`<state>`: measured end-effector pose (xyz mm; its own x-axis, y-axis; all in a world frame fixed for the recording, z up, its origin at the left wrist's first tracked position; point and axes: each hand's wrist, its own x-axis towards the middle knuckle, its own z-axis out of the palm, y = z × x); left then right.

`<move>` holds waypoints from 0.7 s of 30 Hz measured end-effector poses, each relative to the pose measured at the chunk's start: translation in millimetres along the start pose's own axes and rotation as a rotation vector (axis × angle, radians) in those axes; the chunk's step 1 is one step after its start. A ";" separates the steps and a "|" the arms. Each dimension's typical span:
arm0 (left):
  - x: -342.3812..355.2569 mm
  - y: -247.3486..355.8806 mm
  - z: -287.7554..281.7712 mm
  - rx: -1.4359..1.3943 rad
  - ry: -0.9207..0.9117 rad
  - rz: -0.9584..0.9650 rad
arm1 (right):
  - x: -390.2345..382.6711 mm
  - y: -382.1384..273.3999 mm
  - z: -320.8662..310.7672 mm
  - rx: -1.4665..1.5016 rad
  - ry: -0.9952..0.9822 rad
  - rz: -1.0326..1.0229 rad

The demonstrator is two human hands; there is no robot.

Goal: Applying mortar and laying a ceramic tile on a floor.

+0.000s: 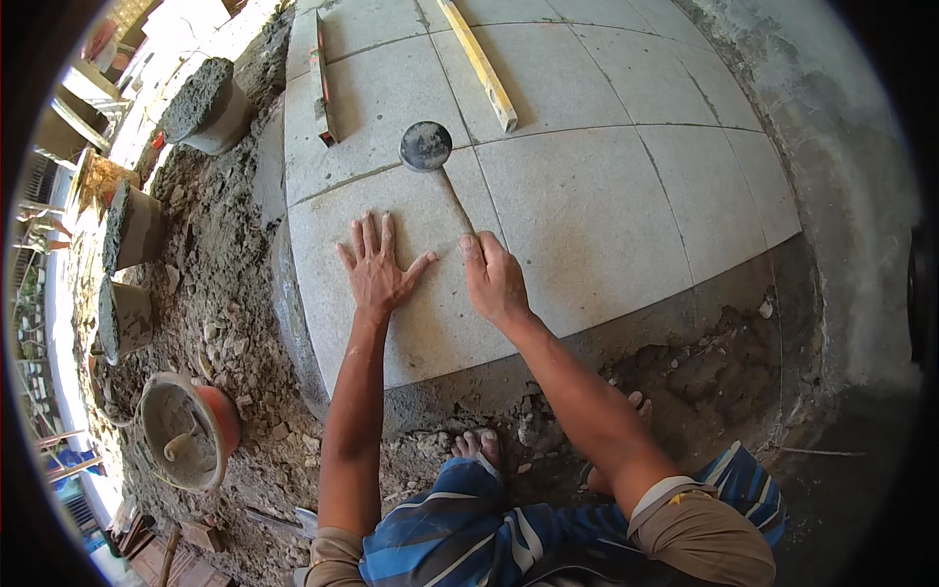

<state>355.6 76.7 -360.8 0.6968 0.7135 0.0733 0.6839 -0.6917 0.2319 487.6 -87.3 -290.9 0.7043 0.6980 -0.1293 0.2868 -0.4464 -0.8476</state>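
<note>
Left hand [377,269] flat on the near slab [430,313], fingers spread wide, palm down, holding nothing. Right hand [492,277] just beside it on the same slab, closed around the end of the mallet [426,147] handle; the handle runs up and left from that hand, the dark round head resting on the slab's far edge near a joint between tiles. The slab is the nearest one in a paved grey tile floor [606,176]; its near edge sits over rough mortar and dirt [245,342]. Yellow level [479,64] lies diagonally on the tiles further off, well apart from both hands. A second, reddish level [321,83] stands on edge along the left tiles, near the mallet head. Left of the paving, in the rubble: orange bucket [186,430] with grey mortar and a trowel handle in it, plus three grey cement-filled pails [210,103] in a row further up. The person's bare toes [477,445] show at the slab's near edge, with blue striped shorts [469,533] below.
</note>
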 end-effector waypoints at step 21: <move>11.6 5.8 1.9 0.043 -0.026 -0.042 | 31.1 20.8 6.5 -0.259 0.036 0.064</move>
<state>368.0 80.7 -360.5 0.6721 0.7395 0.0387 0.7212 -0.6655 0.1920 511.2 -71.2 -315.9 0.7476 0.6454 -0.1565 0.3940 -0.6208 -0.6778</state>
